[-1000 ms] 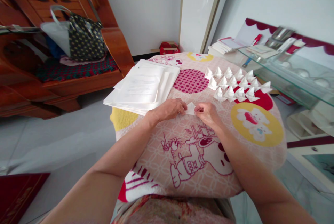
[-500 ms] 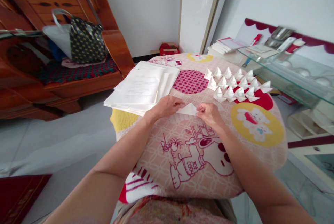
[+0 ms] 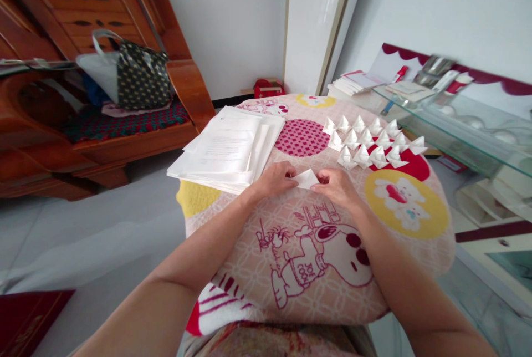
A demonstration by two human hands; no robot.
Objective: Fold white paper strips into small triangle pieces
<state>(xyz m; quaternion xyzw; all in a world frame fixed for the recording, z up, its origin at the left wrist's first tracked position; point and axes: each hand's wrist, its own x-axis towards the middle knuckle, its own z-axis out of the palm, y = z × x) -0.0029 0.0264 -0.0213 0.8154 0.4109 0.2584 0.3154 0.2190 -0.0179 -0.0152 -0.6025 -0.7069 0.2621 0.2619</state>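
Observation:
Between my two hands is a small folded piece of white paper point(image 3: 306, 179), its pointed top facing away from me. My left hand point(image 3: 276, 178) pinches its left end, the thumb along the near edge. The right end is gripped by my right hand point(image 3: 334, 184), fingers curled in. Left of my hands lies a stack of white paper sheets point(image 3: 224, 146), the top one printed. Several folded paper boats point(image 3: 361, 156) stand in rows at the far right of the table.
A patterned cloth point(image 3: 332, 268) covers the round table. Close on the right is a glass shelf point(image 3: 465, 118) with cups and papers. A wooden bench point(image 3: 137, 143) holding a dotted bag point(image 3: 143, 77) stands left; a white cabinet-like appliance point(image 3: 310, 30) stands behind.
My hands have closed in on the folded paper, and less of its width shows between them. The whole view has tilted slightly upward.

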